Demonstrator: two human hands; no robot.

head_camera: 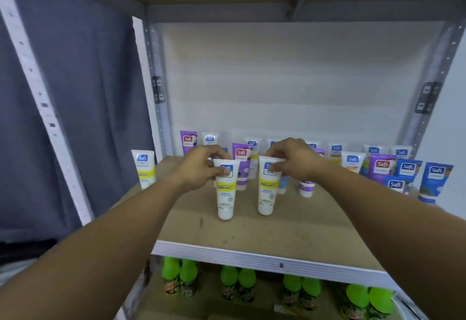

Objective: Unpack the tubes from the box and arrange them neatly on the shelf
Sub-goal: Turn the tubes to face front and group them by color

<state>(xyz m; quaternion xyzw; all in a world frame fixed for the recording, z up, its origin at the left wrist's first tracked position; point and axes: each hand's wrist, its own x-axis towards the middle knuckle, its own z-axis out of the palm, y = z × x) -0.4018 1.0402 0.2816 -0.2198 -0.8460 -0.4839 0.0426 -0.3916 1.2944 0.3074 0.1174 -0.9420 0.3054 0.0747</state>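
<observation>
Two white tubes with yellow bands stand cap-down near the middle of the brown shelf board (297, 231). My left hand (201, 168) pinches the flat top of the left tube (226, 196). My right hand (295, 161) pinches the top of the right tube (267, 191). Both tubes stand upright, a small gap apart. Behind them stand several more tubes: purple ones (242, 166), white ones, and blue ones (435, 181) at the right. One white and yellow tube (145, 168) stands at the shelf's far left edge. No box is in view.
Grey metal uprights (157, 97) frame the shelf, with a white back wall. The shelf's white front rail (264, 256) runs below my arms. On the lower shelf stand several bottles with green caps (237, 279). A grey curtain hangs at the left.
</observation>
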